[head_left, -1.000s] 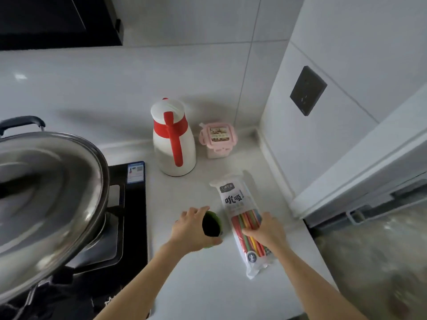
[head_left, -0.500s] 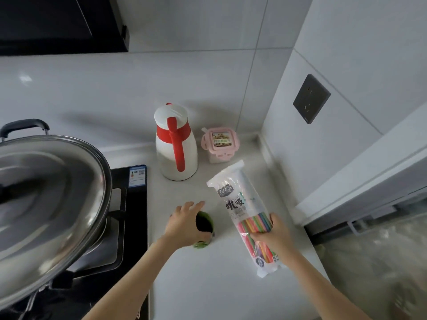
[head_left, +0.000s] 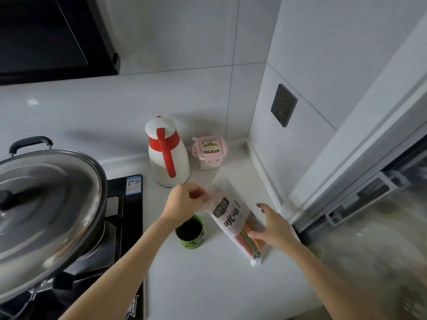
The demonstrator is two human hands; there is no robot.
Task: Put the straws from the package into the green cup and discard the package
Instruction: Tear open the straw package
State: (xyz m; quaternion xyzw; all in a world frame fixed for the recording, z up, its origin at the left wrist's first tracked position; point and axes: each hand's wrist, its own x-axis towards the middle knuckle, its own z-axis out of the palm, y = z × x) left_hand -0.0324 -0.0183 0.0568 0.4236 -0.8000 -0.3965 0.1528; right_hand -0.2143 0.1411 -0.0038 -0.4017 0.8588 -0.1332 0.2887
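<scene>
Our left hand (head_left: pixel 184 199) has let go of the green cup (head_left: pixel 190 232) and gone up to the top of the package (head_left: pixel 233 215), and the package has tipped up more than it was half a second ago.

Far to the left, a big shiny pot lid (head_left: pixel 46 204) sits over the black stove (head_left: pixel 130 204). Next comes our left hand. Its fingers are curled and they pinch the clear top end of the package. Behind this hand stands a white jug (head_left: pixel 166 153) with a red handle. Just below the hand, the green cup stands upright on the tabletop (head_left: pixel 208 285). Its mouth is open and it looks dark inside. A pink box (head_left: pixel 209 151) with its lid on sits beside the jug.

The package leans between our two hands, and its low end touches the tabletop just right of the cup. The colored straws (head_left: pixel 248 235) lie inside it, down in the lower part. Our right hand (head_left: pixel 275 225) holds that lower part. Its thumb presses on the front over the straws, and its fingers spread out behind.
</scene>
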